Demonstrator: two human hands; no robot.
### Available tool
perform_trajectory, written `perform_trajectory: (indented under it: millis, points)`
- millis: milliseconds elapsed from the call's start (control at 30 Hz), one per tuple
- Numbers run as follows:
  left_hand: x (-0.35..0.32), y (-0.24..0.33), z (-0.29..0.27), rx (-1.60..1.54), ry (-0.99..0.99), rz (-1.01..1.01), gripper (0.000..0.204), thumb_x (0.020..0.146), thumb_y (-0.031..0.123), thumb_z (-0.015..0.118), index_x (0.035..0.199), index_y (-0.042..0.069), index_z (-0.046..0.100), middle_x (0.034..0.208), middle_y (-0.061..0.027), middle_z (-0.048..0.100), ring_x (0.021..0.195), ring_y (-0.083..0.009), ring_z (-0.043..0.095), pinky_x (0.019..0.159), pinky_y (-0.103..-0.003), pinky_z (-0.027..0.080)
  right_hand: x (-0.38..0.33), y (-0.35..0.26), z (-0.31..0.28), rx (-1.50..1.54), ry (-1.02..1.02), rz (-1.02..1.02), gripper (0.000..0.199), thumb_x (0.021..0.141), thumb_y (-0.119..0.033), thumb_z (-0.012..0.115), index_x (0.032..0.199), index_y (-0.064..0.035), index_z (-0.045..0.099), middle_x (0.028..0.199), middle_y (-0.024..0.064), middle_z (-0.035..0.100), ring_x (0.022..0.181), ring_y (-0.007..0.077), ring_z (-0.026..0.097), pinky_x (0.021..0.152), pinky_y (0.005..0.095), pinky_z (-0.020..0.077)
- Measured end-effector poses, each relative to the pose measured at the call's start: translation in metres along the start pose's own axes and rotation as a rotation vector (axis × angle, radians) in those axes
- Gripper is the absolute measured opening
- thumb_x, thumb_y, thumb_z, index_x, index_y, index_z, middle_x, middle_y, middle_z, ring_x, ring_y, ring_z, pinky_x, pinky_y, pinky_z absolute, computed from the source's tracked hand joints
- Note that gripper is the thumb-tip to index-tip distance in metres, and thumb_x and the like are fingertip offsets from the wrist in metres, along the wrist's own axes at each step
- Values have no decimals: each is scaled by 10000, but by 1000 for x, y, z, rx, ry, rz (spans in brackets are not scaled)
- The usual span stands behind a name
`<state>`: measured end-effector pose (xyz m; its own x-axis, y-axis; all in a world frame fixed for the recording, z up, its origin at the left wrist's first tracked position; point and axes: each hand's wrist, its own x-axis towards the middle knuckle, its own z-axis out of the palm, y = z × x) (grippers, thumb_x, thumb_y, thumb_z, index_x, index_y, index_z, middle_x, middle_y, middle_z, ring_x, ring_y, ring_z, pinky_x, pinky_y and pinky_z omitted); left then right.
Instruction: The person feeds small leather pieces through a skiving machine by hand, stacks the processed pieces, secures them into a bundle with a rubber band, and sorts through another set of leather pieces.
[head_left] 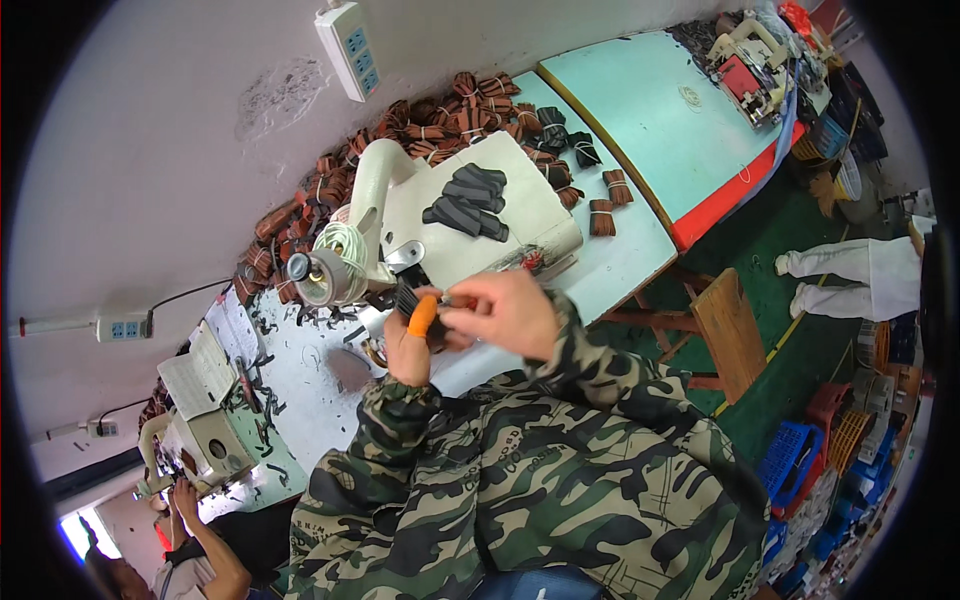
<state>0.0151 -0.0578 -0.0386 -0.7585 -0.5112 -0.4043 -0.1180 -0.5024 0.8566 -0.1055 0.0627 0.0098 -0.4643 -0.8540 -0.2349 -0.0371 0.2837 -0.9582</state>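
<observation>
Hands meet just near the sewing machine [440,215]: the left hand [408,350], an orange cot on one finger, and the right hand [505,312] pinch a small dark strip [405,298] together. Feeding seems underway; next, judging roughly, calls for steady alignment.

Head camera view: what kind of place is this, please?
Probably a small sewing workshop. A cream sewing machine stands on the worktable, bundles of brown and black straps are piled along the wall, and another sewing machine sits on the next table.
</observation>
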Motion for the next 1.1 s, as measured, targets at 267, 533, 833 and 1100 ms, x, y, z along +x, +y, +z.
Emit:
perform_trajectory:
  millis: [267, 533, 833, 1100]
  points:
    - [-21, 15, -22, 1264, -102, 381, 424, 750, 241, 706, 1076, 47, 517, 714, -198, 627, 663, -374, 625, 566, -447, 481, 18, 21, 26, -152, -32, -184, 365, 740, -183, 731, 1031, 10, 623, 751, 113, 647, 578, 115, 594, 540, 239, 452]
    - [-16, 24, -58, 1440, -71, 245, 401, 744, 204, 698, 1077, 73, 517, 721, -190, 623, 718, -384, 619, 614, -459, 475, 17, 33, 73, -472, 118, -328, 384, 833, -200, 606, 1142, 1, 499, 931, 176, 573, 786, 355, 591, 634, 410, 489]
    - [-30, 27, -83, 382, -361, -212, 549, 986, 451, 280, 1383, 73, 308, 1126, -187, 553, 627, -248, 666, 456, -252, 514, 26, 36, 58, 204, -219, -21, 237, 899, -119, 565, 1097, 11, 577, 722, 23, 579, 607, 59, 534, 554, 218, 444]
    - [-27, 2, -56, 147, -159, -103, 401, 1007, 314, 303, 1307, 59, 377, 851, -133, 588, 546, -217, 648, 414, -239, 464, 26, 38, 63, 266, -42, 132, 254, 904, -120, 562, 1122, 12, 561, 743, 23, 598, 583, 61, 535, 493, 199, 411]
